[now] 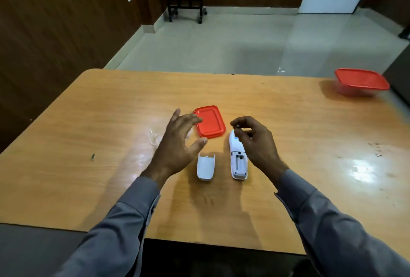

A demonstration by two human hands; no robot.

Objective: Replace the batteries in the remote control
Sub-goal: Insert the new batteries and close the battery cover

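Observation:
A white remote control (237, 161) lies face down on the wooden table (88, 108), its battery compartment open and looking empty. Its white battery cover (206, 166) rests just to the left. My right hand (255, 141) hovers over the remote's far end, fingertips pinched on a small battery (238, 125) whose metal end shows. My left hand (179, 141) hangs open with fingers spread, above a clear plastic container (154, 136) that it mostly hides.
A red lid (210, 124) lies flat beyond the remote, between my hands. A closed container with a red lid (361, 81) stands at the table's far right. A small dark scrap (92, 156) sits at left. The floor lies beyond the far edge.

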